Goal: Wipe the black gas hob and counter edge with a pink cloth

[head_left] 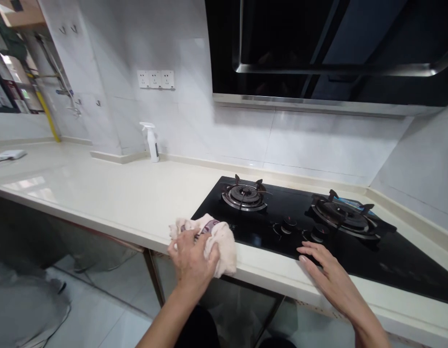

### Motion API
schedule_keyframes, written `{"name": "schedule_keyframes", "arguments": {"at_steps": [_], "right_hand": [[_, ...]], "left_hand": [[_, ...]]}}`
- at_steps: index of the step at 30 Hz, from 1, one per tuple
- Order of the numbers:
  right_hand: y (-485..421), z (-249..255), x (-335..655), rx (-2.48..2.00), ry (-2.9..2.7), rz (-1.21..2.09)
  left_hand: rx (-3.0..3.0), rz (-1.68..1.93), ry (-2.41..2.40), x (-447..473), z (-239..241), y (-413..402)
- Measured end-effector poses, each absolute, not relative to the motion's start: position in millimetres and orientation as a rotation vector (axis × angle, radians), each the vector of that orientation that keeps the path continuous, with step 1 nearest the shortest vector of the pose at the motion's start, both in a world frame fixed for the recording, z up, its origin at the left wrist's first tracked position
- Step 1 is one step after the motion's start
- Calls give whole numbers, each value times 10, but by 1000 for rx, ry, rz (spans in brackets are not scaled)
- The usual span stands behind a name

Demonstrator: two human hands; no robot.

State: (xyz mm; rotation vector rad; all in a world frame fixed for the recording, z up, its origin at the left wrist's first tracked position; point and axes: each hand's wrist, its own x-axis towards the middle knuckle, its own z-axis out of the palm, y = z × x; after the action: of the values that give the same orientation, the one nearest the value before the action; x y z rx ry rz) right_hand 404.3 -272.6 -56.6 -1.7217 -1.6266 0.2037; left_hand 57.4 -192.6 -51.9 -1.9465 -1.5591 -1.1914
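The pale worktop [100,193] carried the black stove [260,237], set into its surface. Beside the stove's near corner lay the bunched cloth [226,246], partly overhanging the front edge; the left hand [193,256] held it palm down, apparently to keep it pressed. The right hand [323,270] had a loose grip, holding nothing, near the stove's front edge. Leftward, the worktop gave room to slide, past the spray bottle [152,146] at the back.
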Motion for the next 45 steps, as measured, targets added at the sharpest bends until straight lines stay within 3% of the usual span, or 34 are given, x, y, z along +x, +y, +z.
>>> {"name": "schedule_keyframes", "arguments": {"at_steps": [8,18,45], "right_hand": [[-2713,-563,4078,-1762,-1643,216],[-2703,-565,4090,-1747,-1654,229],[-2783,-495,4019,-1774,-1625,266]], "left_hand": [[-2210,-1440,-1307,1161,-627,-2242],[-2371,-1399,-1093,914,-575,-2215],[-2323,-1157,-1411,1097,-222,-1956]]}}
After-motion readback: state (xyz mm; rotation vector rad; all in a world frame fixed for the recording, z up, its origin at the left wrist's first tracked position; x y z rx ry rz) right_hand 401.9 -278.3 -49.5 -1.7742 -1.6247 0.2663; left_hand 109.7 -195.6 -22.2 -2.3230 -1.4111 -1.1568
